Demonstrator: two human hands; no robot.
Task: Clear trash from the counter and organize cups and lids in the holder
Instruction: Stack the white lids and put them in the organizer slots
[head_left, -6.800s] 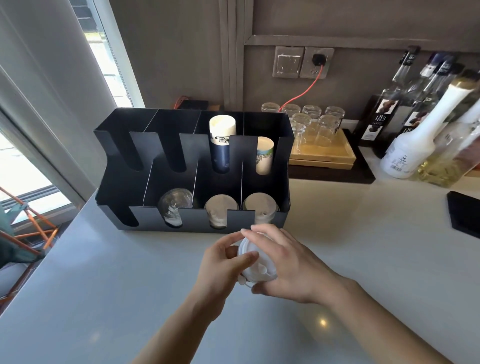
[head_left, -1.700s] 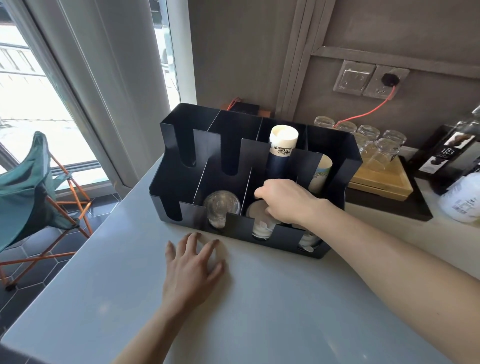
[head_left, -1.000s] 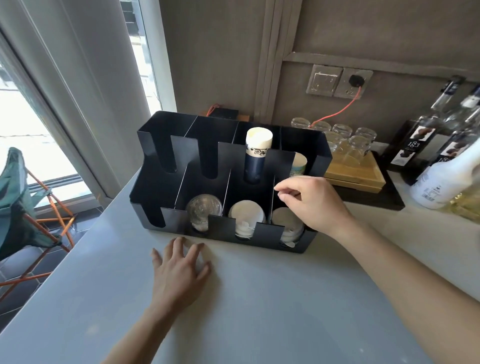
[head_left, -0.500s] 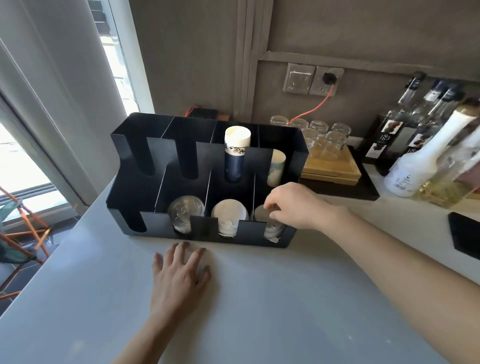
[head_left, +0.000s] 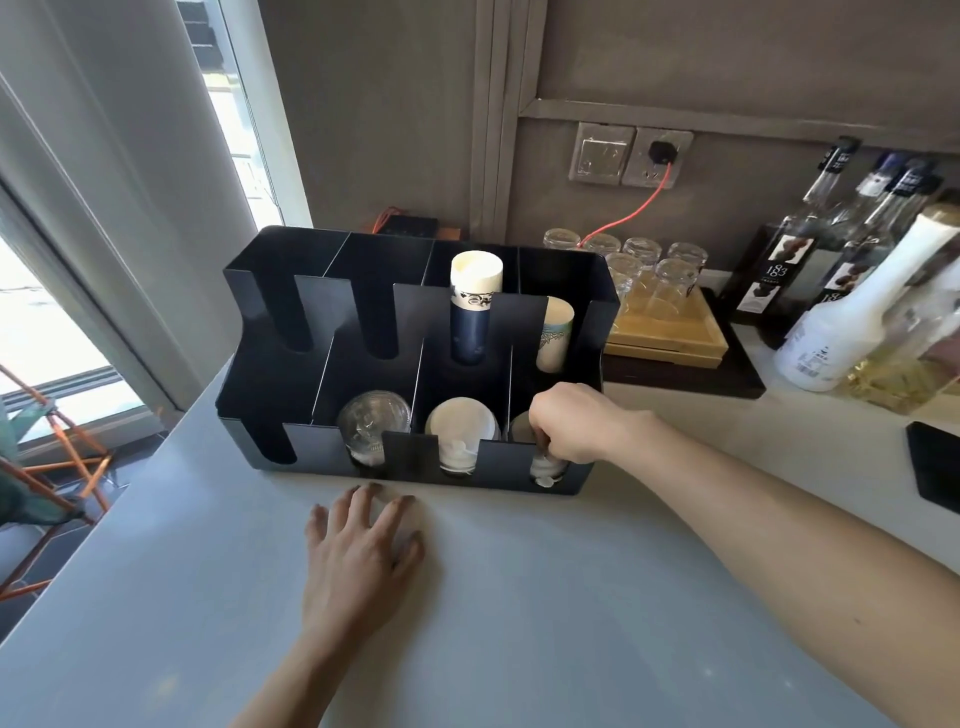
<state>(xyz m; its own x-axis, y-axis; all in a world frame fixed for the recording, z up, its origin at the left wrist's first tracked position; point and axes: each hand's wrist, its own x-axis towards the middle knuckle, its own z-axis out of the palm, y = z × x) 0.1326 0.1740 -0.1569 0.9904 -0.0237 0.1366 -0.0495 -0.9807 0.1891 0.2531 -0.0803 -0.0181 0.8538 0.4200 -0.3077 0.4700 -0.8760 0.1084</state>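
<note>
A black slotted holder (head_left: 270, 384) stands on the pale counter (head_left: 545, 623). Its back row holds a tall stack of blue-and-white paper cups (head_left: 474, 306) and a shorter patterned cup stack (head_left: 556, 332). The front row holds clear lids (head_left: 371, 428), white lids (head_left: 460, 434) and, in the rightmost slot, more white lids (head_left: 545, 467). My right hand (head_left: 576, 421) reaches into that rightmost front slot, fingers curled down onto the lids there. My left hand (head_left: 358, 561) lies flat on the counter just in front of the holder, fingers spread.
Upturned glasses (head_left: 649, 270) sit on a wooden tray (head_left: 670, 338) behind the holder's right end. Syrup bottles (head_left: 841, 291) crowd the far right, with a black pad (head_left: 935, 462) near them. A red cable (head_left: 628, 213) runs from the wall socket. The counter's left edge drops off by the window.
My right hand has left the middle front slot, moved right and lowered into the rightmost front slot. The left hand has stayed flat on the counter.
</note>
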